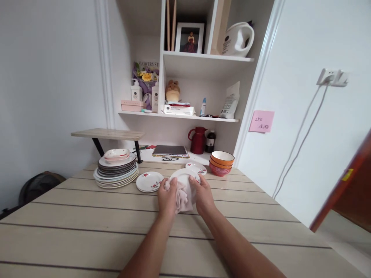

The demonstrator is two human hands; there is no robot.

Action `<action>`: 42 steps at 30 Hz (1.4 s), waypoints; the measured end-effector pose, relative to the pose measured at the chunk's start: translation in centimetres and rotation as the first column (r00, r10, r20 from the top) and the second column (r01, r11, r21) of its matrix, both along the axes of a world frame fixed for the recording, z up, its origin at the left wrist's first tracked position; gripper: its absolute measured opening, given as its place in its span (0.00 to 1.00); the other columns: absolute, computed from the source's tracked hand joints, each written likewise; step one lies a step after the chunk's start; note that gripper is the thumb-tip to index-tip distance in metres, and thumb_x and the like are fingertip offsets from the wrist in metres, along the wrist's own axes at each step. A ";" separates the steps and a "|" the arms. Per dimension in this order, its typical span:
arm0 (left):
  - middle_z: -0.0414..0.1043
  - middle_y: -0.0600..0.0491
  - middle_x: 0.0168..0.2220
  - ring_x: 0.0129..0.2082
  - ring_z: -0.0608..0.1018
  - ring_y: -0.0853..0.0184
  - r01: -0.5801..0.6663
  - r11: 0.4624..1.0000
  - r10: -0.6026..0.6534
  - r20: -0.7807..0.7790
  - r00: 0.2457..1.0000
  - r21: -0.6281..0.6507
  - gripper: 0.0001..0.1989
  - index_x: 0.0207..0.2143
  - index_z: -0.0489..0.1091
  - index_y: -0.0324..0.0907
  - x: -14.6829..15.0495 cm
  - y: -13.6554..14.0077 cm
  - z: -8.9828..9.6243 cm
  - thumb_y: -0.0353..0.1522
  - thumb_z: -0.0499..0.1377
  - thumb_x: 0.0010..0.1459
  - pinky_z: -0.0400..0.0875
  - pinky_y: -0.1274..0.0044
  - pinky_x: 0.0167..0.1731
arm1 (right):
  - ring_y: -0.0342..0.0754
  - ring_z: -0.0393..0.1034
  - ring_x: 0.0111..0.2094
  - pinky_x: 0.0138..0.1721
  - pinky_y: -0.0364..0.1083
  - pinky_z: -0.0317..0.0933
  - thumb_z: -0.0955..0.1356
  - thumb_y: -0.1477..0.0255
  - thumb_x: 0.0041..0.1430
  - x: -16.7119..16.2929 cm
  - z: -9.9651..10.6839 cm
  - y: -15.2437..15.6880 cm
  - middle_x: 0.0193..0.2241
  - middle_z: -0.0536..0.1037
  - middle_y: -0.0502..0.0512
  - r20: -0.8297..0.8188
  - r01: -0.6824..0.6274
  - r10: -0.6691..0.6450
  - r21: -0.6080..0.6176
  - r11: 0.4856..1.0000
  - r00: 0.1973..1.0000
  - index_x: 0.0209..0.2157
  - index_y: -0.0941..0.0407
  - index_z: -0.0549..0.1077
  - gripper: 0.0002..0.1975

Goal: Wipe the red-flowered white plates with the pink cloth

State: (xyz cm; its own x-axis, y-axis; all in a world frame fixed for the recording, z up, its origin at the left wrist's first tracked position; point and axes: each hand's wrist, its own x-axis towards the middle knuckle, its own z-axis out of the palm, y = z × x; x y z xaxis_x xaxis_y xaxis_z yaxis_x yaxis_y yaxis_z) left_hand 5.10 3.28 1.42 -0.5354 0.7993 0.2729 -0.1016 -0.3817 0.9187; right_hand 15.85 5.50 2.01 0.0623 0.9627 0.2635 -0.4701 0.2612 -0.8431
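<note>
Both my hands are over the middle of the table at a white plate with a red flower print, tilted up toward me. My left hand is closed on a pale pink cloth, bunched against the plate's left side. My right hand grips the plate's right edge, thumb on its face. The cloth hangs below the plate and covers its lower part. To the left lie small flowered plates, one on another. Another flowered plate lies just behind the held one.
At the left stands a tall stack of plates topped by pink-rimmed dishes, beside a small raised shelf. Stacked bowls, orange over red, stand at the right. Behind are a red jug, a dark bottle and a laptop.
</note>
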 end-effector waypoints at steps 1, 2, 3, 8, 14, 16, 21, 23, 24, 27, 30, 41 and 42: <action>0.74 0.55 0.27 0.28 0.75 0.67 0.004 1.000 -0.004 0.003 1.000 0.001 0.18 0.29 0.70 0.42 0.0 0.0 -0.1 0.47 0.62 0.48 0.69 0.77 0.30 | 0.50 0.73 0.30 0.34 0.49 0.68 0.74 0.60 0.45 -0.1 -0.1 0.0 0.31 0.80 0.52 -0.014 0.006 -0.006 -0.006 1.000 1.000 0.40 0.54 0.72 0.22; 0.74 0.55 0.27 0.28 0.75 0.67 0.006 1.000 -0.006 0.006 1.000 0.001 0.18 0.29 0.70 0.42 0.1 0.1 -0.2 0.48 0.62 0.48 0.69 0.77 0.30 | 0.51 0.74 0.31 0.35 0.49 0.68 0.74 0.60 0.45 -0.2 -0.2 0.1 0.31 0.80 0.52 -0.026 0.015 -0.015 -0.013 1.000 1.000 0.40 0.54 0.72 0.21; 0.74 0.55 0.27 0.28 0.75 0.67 0.009 1.000 -0.009 0.008 1.000 0.001 0.18 0.29 0.70 0.42 0.1 0.1 -0.3 0.48 0.62 0.48 0.70 0.77 0.30 | 0.51 0.74 0.31 0.35 0.50 0.68 0.74 0.60 0.45 -0.3 -0.4 0.1 0.31 0.80 0.53 -0.036 0.028 -0.029 -0.021 0.999 0.999 0.40 0.54 0.72 0.21; 0.75 0.53 0.28 0.29 0.77 0.66 0.027 1.000 -0.027 0.006 1.000 -0.003 0.20 0.31 0.70 0.42 0.6 0.4 -0.9 0.49 0.62 0.49 0.71 0.77 0.30 | 0.54 0.75 0.34 0.36 0.52 0.69 0.74 0.61 0.45 -0.5 -1.1 0.7 0.34 0.81 0.55 -0.093 0.068 -0.072 -0.047 0.997 0.993 0.42 0.52 0.72 0.22; 0.77 0.49 0.34 0.36 0.79 0.62 -0.089 0.995 0.088 -0.045 0.995 -0.035 0.16 0.36 0.71 0.41 -0.1 0.6 -1.1 0.44 0.61 0.51 0.71 0.74 0.36 | 0.53 0.74 0.33 0.36 0.51 0.68 0.73 0.63 0.46 0.1 -0.5 0.5 0.35 0.80 0.55 -0.019 -0.069 0.067 -0.093 0.993 0.998 0.45 0.54 0.72 0.23; 0.77 0.48 0.36 0.39 0.78 0.61 -0.145 0.989 0.142 -0.079 0.987 -0.029 0.16 0.37 0.71 0.41 -0.5 0.5 -0.8 0.43 0.61 0.52 0.71 0.73 0.39 | 0.52 0.73 0.32 0.35 0.50 0.66 0.72 0.64 0.46 0.7 0.0 0.4 0.34 0.80 0.55 0.194 -0.059 0.071 -0.063 0.996 0.979 0.45 0.55 0.72 0.22; 0.76 0.51 0.33 0.36 0.76 0.61 -0.142 0.987 0.156 -0.252 0.955 0.072 0.11 0.32 0.72 0.44 -0.5 -0.1 0.0 0.41 0.61 0.52 0.68 0.73 0.41 | 0.55 0.70 0.43 0.45 0.52 0.63 0.71 0.71 0.47 2.1 1.4 0.5 0.46 0.77 0.56 0.635 0.110 -0.313 0.339 0.934 0.706 0.48 0.51 0.74 0.23; 0.76 0.52 0.31 0.35 0.75 0.61 -0.108 0.988 0.139 -0.326 0.935 0.110 0.08 0.30 0.73 0.44 -0.2 -0.4 0.1 0.39 0.61 0.52 0.67 0.73 0.41 | 0.55 0.69 0.47 0.49 0.53 0.61 0.69 0.72 0.49 2.6 1.7 0.6 0.48 0.76 0.55 0.666 0.051 -0.376 0.453 0.890 0.645 0.49 0.50 0.74 0.22; 0.76 0.52 0.31 0.36 0.75 0.61 -0.087 0.988 0.126 -0.357 0.926 0.125 0.06 0.30 0.73 0.44 -0.1 -0.5 0.1 0.38 0.61 0.52 0.67 0.72 0.41 | 0.54 0.69 0.47 0.49 0.53 0.61 0.69 0.72 0.50 2.8 1.8 0.5 0.48 0.76 0.55 0.680 0.003 -0.371 0.477 0.879 0.632 0.48 0.50 0.74 0.21; 0.76 0.51 0.32 0.37 0.74 0.61 -0.006 0.982 0.101 -0.490 0.866 0.190 0.04 0.30 0.74 0.45 0.1 -1.0 0.1 0.35 0.60 0.53 0.65 0.72 0.42 | 0.51 0.72 0.38 0.41 0.49 0.65 0.68 0.70 0.52 3.5 2.4 0.2 0.38 0.79 0.52 0.746 -0.141 -0.244 0.411 0.901 0.619 0.41 0.51 0.76 0.13; 0.75 0.52 0.31 0.35 0.74 0.63 0.049 0.970 0.106 -0.595 0.797 0.239 0.05 0.31 0.74 0.45 0.1 -1.1 -0.1 0.35 0.59 0.56 0.65 0.73 0.40 | 0.45 0.67 0.26 0.28 0.44 0.62 0.68 0.66 0.54 4.2 3.1 -0.1 0.27 0.75 0.49 0.787 -0.233 -0.076 0.272 0.934 0.612 0.33 0.54 0.76 0.08; 0.62 0.60 0.20 0.23 0.65 0.71 -0.048 0.996 0.073 -0.395 0.916 0.074 0.15 0.23 0.64 0.43 -0.7 0.2 0.2 0.44 0.62 0.50 0.60 0.80 0.26 | 0.43 0.61 0.26 0.27 0.41 0.54 0.71 0.63 0.51 2.3 1.2 0.2 0.24 0.70 0.46 0.549 -0.201 0.074 0.174 0.964 0.833 0.32 0.54 0.73 0.11; 0.63 0.60 0.20 0.24 0.65 0.71 -0.053 0.996 0.077 -0.390 0.918 0.071 0.15 0.23 0.65 0.43 -0.8 0.1 0.2 0.44 0.62 0.50 0.60 0.80 0.26 | 0.42 0.60 0.25 0.26 0.41 0.54 0.72 0.63 0.50 2.2 1.1 0.2 0.24 0.70 0.46 0.526 -0.194 0.085 0.156 0.969 0.846 0.32 0.54 0.73 0.11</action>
State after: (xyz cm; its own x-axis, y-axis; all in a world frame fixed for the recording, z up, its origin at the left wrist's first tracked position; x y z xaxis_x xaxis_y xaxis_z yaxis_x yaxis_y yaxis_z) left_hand 4.32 3.43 1.65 -0.4263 0.7428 0.5161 0.2890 -0.4289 0.8559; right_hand 18.00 5.67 3.12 -0.2646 0.8761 0.4031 -0.0300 0.4103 -0.9115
